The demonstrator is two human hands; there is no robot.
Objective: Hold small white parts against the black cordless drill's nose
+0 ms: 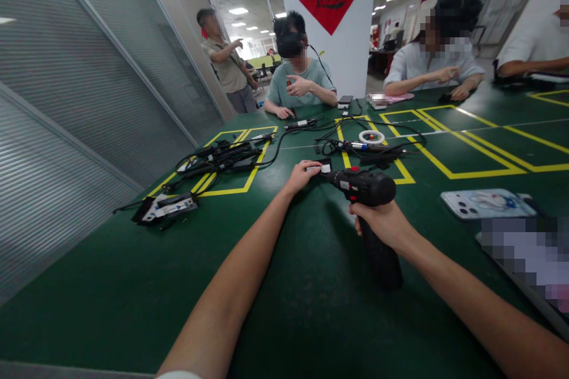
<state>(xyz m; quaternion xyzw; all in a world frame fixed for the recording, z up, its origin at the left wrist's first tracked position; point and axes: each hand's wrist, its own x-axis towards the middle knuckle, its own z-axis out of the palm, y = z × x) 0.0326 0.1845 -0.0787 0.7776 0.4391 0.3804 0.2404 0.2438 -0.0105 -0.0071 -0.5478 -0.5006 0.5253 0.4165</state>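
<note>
My right hand (pixel 384 222) is wrapped round the grip of a black cordless drill (pixel 367 185) with red accents. The drill lies level, its chuck and bit aimed left toward a small black part with a white piece (pixel 326 169) on it. My left hand (pixel 304 176) holds this small part down on the table with its fingers; the exact kind of part is too small to make out. The drill's tip reaches close to it, but whether it touches cannot be told.
A tangle of black cables and devices (pixel 222 157) covers the left side. A white tape roll (pixel 371 137) and more cables lie ahead. On the right is a phone (pixel 489 203). Yellow tape marks the green table (pixel 133 290). Several people sit or stand beyond.
</note>
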